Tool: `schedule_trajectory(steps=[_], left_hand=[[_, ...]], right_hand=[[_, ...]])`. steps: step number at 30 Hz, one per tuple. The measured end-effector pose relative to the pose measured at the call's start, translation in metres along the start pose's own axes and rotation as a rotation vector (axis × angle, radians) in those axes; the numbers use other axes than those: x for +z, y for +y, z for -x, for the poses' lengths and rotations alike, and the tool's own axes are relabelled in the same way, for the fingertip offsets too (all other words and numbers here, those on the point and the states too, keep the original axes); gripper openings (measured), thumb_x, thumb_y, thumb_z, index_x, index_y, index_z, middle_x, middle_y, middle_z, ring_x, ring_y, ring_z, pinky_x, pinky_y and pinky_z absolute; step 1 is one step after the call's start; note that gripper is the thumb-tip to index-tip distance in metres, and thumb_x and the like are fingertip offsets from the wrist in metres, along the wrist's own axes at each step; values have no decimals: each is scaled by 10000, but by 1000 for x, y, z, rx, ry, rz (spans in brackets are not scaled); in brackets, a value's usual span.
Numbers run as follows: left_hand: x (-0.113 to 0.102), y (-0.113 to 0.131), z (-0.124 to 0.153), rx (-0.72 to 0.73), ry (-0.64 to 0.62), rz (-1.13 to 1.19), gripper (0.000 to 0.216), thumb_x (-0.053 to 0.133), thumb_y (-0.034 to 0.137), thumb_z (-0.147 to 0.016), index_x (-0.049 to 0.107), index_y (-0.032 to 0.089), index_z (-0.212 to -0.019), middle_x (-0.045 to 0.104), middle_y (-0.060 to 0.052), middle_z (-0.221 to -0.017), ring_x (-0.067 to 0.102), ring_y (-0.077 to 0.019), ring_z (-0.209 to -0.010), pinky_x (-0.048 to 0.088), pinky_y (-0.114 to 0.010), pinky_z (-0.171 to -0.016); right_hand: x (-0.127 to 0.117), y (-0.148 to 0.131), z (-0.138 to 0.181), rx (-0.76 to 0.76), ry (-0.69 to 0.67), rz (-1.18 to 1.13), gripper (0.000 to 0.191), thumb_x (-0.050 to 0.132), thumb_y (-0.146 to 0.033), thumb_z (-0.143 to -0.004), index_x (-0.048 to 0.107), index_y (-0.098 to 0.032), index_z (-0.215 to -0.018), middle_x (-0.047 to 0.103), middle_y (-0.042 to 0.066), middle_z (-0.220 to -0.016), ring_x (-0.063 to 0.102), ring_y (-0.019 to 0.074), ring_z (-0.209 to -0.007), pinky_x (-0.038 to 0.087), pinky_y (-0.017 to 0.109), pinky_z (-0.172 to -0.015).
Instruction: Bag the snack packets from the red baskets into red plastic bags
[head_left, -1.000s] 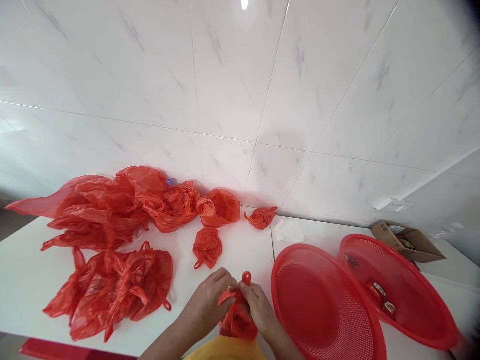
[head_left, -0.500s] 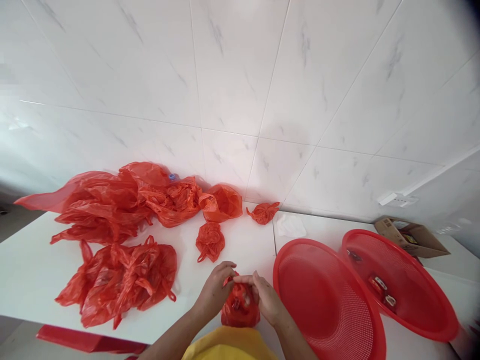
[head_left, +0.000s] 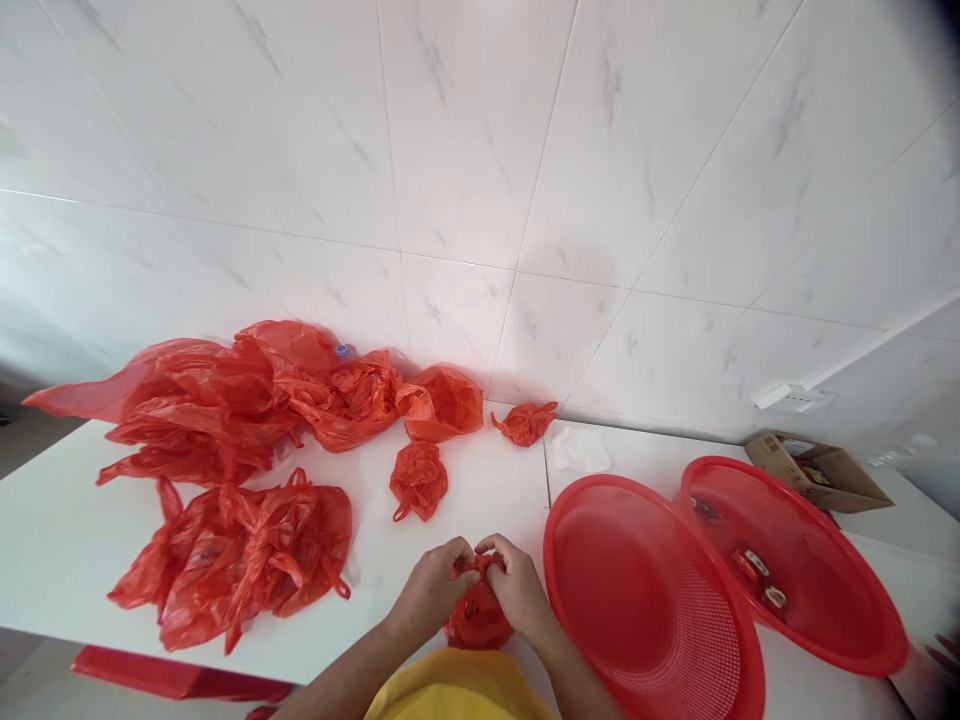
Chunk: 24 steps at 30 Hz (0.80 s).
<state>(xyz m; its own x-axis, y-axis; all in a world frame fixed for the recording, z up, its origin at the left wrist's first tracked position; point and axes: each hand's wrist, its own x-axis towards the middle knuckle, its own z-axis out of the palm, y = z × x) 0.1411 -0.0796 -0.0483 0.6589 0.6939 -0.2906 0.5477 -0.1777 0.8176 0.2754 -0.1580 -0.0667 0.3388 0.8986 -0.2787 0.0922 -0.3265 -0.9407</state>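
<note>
My left hand (head_left: 433, 590) and my right hand (head_left: 517, 590) meet at the near edge of a white table (head_left: 60, 560). Both pinch the twisted top of a small red plastic bag (head_left: 477, 620) that bulges below my fingers. Its contents are hidden. Two tied red bag bundles (head_left: 418, 478) (head_left: 527, 422) lie farther back on the table, apart from my hands.
Loose red plastic bags lie in a pile (head_left: 232, 555) at the left and a larger heap (head_left: 225, 400) by the tiled wall. Two red mesh baskets (head_left: 652, 600) (head_left: 817, 570) sit at the right, the far one holding small packets (head_left: 754, 570). A cardboard box (head_left: 817, 480) stands behind.
My fingers have closed together on the bag's top, gathering its handles. The bag sits lower between my hands than a second ago.
</note>
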Motion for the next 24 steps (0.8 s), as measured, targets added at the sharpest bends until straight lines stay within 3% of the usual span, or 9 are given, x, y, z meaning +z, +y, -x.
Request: schedule_trajectory(steps=[4,7,11,15,19,24], left_hand=[[-2,-1,0,10,17,-57,52,488,202,-723,534,216,-742,630,0,-776,553,-174,-756,374,-269,-667],[-2,-3,0,38,33,-75,52,506,209,-729,555,218,-745,636,-10,-781,559,-185,-771,386,-284,-693],[-4,-5,1,172,39,-119,80,524,143,-690,524,216,-657,622,-29,-809,544,-200,-822,391,-313,-752],[-14,-18,6,217,33,-180,146,529,89,-666,489,207,-590,618,-44,-867,535,-206,-886,387,-321,-778],[-27,-52,15,91,5,-352,132,545,88,-667,507,202,-612,612,-30,-811,539,-204,-854,378,-320,-749],[-33,-79,26,-105,-71,-464,97,561,101,-661,537,193,-641,635,-48,-844,568,-222,-860,384,-328,-731]], right_hand=[[-3,-10,4,8,-61,-212,206,459,-256,-780,648,-187,-825,655,29,-823,573,169,-775,434,275,-705],[-3,-8,3,48,-51,-298,273,502,-405,-818,643,-174,-778,636,30,-754,563,162,-713,437,274,-673],[1,5,-5,62,62,-269,125,577,-302,-727,603,-189,-773,605,6,-732,541,150,-678,436,265,-643],[-8,17,-11,6,287,-30,172,502,-246,-734,569,-215,-890,593,8,-782,543,171,-704,427,285,-651],[-23,25,-11,-56,492,277,184,441,-206,-764,578,-240,-882,625,48,-880,558,227,-817,395,327,-710],[-29,39,-7,-85,491,415,208,444,-171,-732,598,-243,-854,650,69,-921,572,263,-891,392,350,-754]])
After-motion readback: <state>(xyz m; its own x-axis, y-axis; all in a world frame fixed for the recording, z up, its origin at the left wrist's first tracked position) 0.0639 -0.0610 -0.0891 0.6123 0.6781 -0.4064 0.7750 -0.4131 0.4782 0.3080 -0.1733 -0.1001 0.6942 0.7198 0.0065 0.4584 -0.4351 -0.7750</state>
